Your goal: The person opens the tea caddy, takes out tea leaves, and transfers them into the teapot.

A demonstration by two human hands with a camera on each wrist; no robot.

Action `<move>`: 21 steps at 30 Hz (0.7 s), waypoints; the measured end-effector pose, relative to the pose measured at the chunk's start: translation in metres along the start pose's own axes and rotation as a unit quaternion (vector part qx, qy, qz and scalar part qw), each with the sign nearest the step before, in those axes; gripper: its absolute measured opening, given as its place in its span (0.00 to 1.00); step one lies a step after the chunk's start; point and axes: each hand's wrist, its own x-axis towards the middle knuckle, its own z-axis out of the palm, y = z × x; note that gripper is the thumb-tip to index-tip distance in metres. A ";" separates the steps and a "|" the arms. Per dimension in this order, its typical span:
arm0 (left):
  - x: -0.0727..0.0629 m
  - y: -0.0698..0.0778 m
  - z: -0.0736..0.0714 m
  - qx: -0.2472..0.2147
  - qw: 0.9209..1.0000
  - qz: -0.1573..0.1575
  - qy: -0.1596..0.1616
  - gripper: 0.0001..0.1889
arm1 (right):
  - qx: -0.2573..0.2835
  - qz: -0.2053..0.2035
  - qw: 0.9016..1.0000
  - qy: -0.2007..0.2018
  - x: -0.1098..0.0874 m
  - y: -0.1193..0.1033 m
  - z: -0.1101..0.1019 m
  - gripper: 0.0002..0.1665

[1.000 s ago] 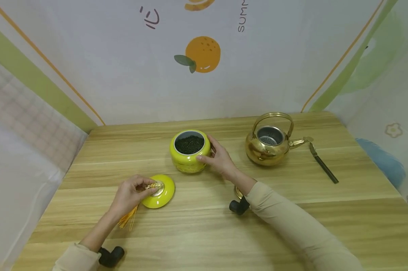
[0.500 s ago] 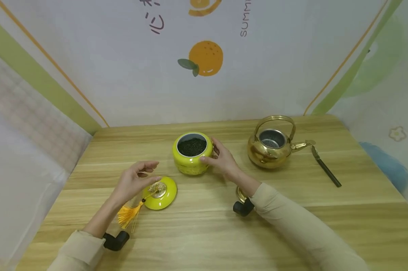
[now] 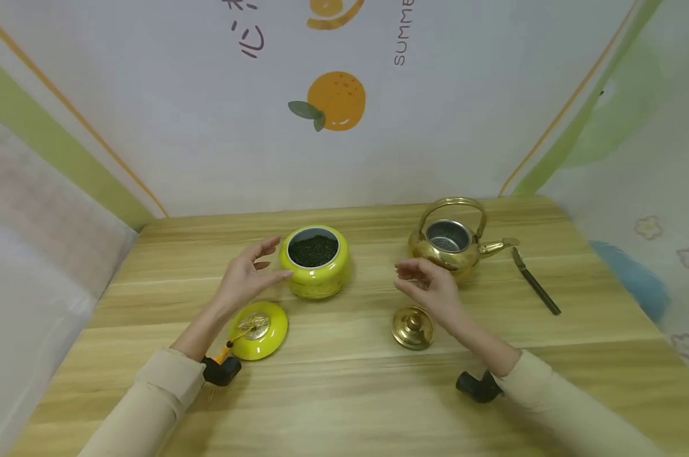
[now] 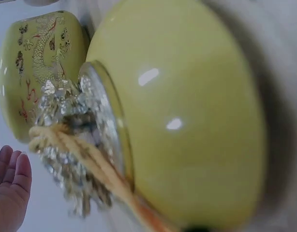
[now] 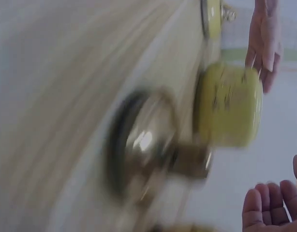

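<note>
Jar [image 3: 321,287], yellow, round and uncovered, is standing upright on the desk [image 3: 333,393] with dark loose leaves [image 3: 312,251] showing inside, and your left hand [image 3: 244,279] is hovering right at its left side. This is the relation that everything is turning on: the jar is lying just to the right of your left fingers, whose tips are pointing toward its rim, the thumb on your side and the others farther from you. Whether they are touching it, the views are leaving unclear. They are curving loosely and holding nothing. Being round, the jar is offering no long axis from above, only its mouth facing up. Your right hand [image 3: 432,289] is hanging well apart on the jar's right, fingers relaxed and grasping nothing, so your left is sitting nearer. To the jar's right and closer to you, the gold lid [image 3: 413,330] is lying flat; the kettle [image 3: 461,258] is standing well to the jar's right; the yellow lid [image 3: 264,346] is resting near the jar, left and toward you.
</note>
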 end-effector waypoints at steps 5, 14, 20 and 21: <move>0.016 -0.004 0.007 0.000 1.000 -0.003 -0.024 0.43 | -0.065 -0.006 0.996 0.055 -0.026 0.022 -0.052 0.15; 0.020 -0.010 0.000 -0.004 0.999 -0.008 -0.052 0.48 | -0.279 0.032 0.952 0.126 -0.048 0.061 -0.149 0.14; 0.025 -0.013 0.008 -0.032 0.997 -0.006 -0.069 0.46 | -0.348 0.122 0.928 0.056 -0.066 0.079 -0.186 0.21; 0.026 -0.013 0.010 -0.037 0.997 -0.004 -0.072 0.45 | -0.354 0.137 0.924 0.043 -0.068 0.080 -0.190 0.22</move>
